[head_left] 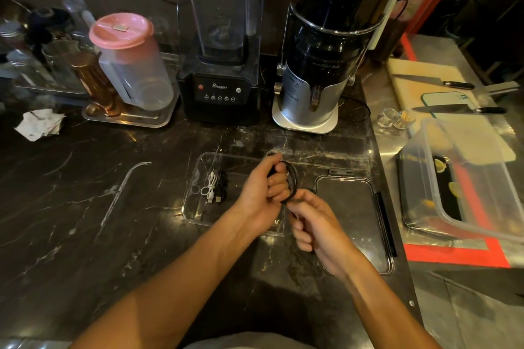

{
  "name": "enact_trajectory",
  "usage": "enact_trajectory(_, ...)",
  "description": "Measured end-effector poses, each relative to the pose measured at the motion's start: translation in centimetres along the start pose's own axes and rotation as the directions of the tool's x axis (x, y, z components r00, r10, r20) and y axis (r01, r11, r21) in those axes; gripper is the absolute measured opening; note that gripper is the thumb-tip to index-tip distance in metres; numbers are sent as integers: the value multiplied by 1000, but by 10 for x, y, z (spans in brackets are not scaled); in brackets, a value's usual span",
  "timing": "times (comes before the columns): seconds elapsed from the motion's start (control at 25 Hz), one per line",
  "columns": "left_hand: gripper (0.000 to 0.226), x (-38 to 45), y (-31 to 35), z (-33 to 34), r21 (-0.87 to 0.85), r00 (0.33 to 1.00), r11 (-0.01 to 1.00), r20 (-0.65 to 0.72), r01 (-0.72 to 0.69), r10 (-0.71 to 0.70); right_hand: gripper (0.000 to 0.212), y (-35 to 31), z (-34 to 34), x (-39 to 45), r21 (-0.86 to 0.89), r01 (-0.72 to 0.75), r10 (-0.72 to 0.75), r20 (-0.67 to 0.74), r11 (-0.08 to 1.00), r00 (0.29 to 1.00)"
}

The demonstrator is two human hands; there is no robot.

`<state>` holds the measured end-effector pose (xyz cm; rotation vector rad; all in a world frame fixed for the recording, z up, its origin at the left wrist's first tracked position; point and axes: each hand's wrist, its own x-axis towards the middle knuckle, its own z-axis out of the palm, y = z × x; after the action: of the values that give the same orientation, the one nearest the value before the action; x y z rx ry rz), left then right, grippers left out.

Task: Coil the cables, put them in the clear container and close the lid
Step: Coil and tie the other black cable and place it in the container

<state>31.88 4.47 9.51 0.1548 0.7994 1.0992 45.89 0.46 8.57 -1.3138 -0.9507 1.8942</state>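
Black cable (292,178) looped around left hand (262,194) fingers, coil plane upright, held above clear container (198,215) on the bench (85,207). Right hand (314,224) just below-right of the left, pinching the cable's loose end at the coil's lower edge. 2 coiled cables, white (210,185) and black (221,187), lie in the container just left of the left hand. Lid (354,207) flat, right of right hand; left hand is nearer the drop spot
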Motion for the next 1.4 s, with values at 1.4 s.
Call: enact_trajectory(1.4,48,-11,4,-1,451,997,891,80,-55,21,30,10,1,9,432,131,-161,32,892,987)
